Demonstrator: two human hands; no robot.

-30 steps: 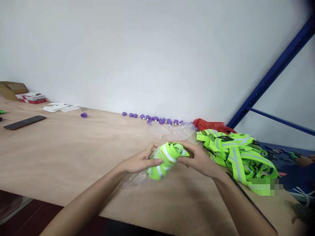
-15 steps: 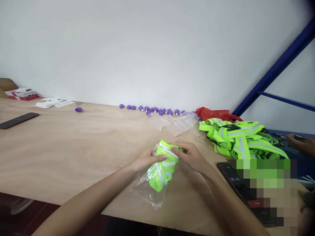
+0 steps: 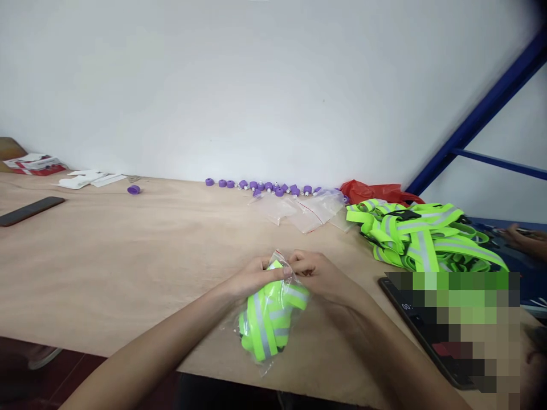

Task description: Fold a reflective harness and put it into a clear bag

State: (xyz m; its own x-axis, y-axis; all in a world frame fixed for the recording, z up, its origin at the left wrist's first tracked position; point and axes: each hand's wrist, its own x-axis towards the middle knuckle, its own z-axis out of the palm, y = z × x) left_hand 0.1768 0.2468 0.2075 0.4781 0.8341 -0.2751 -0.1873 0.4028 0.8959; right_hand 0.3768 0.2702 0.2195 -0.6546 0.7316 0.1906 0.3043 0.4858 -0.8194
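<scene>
A clear zip bag (image 3: 273,304) hangs tilted just above the near edge of the table, with a folded neon-green reflective strap (image 3: 260,330) inside it. My left hand (image 3: 256,277) grips the bag's upper left side, the thumb lying across the plastic near the red-lined opening. At the upper right of the opening, my right hand (image 3: 314,273) is closed with bent fingers pinching the bag's edge. Part of the strap bulges toward the right under that hand. The right fingertips are partly hidden behind the bag.
A heap of neon-green reflective straps (image 3: 421,236) lies to the right, before a red plastic bag (image 3: 376,192). A phone (image 3: 410,316) is nearby, partly pixelated. Flat zip bags (image 3: 314,212) and several purple caps (image 3: 268,187) line the wall. Another person's hand (image 3: 527,239) shows far right.
The strap has dropped deeper into the bag and spread to its lower end. My right hand has gone from outstretched fingers to a pinch at the bag's opening.
</scene>
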